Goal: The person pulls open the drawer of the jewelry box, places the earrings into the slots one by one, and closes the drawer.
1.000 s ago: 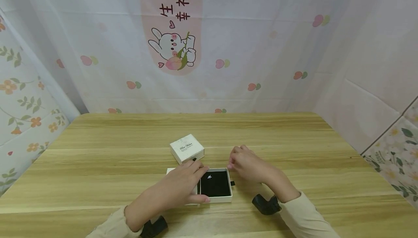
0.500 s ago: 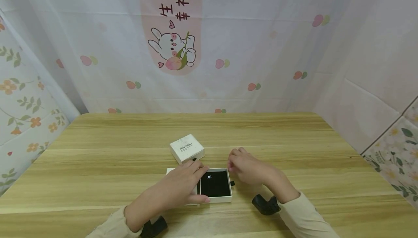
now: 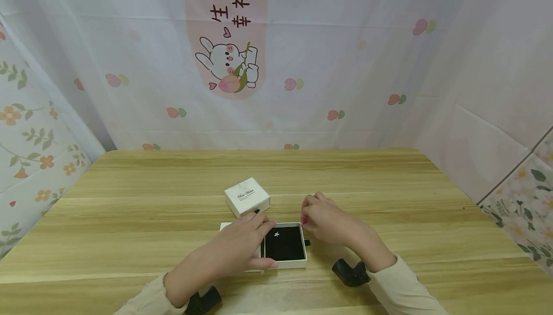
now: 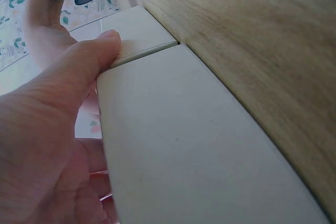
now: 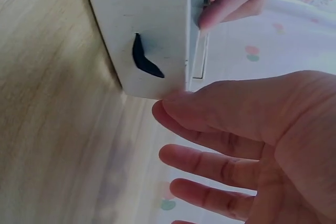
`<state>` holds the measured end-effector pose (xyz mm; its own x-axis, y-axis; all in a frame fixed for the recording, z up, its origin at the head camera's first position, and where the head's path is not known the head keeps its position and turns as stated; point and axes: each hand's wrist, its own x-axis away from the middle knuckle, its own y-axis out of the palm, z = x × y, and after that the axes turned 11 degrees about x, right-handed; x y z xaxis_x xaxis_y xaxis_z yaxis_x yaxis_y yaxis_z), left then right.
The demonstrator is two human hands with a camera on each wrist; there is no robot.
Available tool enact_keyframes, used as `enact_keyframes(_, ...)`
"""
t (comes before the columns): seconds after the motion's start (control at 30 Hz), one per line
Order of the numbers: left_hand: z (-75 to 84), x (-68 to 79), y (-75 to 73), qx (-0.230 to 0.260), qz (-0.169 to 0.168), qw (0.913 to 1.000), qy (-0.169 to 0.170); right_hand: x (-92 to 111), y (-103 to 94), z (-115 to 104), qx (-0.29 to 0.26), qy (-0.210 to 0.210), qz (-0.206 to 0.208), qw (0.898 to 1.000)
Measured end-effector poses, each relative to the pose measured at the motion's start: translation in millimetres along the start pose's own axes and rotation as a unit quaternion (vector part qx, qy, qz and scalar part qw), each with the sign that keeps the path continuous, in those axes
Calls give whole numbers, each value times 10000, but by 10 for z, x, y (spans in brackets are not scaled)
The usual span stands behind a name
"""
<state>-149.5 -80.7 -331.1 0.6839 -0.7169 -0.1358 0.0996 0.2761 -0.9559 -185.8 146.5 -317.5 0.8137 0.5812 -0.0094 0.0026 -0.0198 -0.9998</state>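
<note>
Drawer (image 3: 288, 264) juts from sleeve (image 4: 184, 129) on the surface (image 3: 389, 185), star charm (image 3: 277, 234) on black insert (image 3: 285, 248). Left hand (image 3: 237, 240) grips sleeve; right hand (image 3: 326, 218) at far corner — whether holding, can't tell. Corner tug against slack left bracing could shift charm.

The head camera is looking forward and down from the person's side of the table (image 3: 367, 175), sitting farthest back and facing the rabbit-print curtain (image 3: 345, 60). The left wrist camera is looking from close along the side of a white drawer box (image 4: 194, 135), the table lying at picture right. The right wrist camera is facing the box's black pull tab (image 5: 140, 56) from near, the table lying at picture left. All three are sharing the box, left grip (image 3: 246, 238) and right grip (image 3: 326, 220).
</note>
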Motion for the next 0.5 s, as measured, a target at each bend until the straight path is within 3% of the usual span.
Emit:
enact_keyframes(0.3,-2,-3,8,0,-28,10000,-38,18,-37,-7,56,98,-172,9998)
enact_keyframes(0.5,-1,-8,4,101,-78,9999,-102,39,-44,7,86,-4,-79,9999)
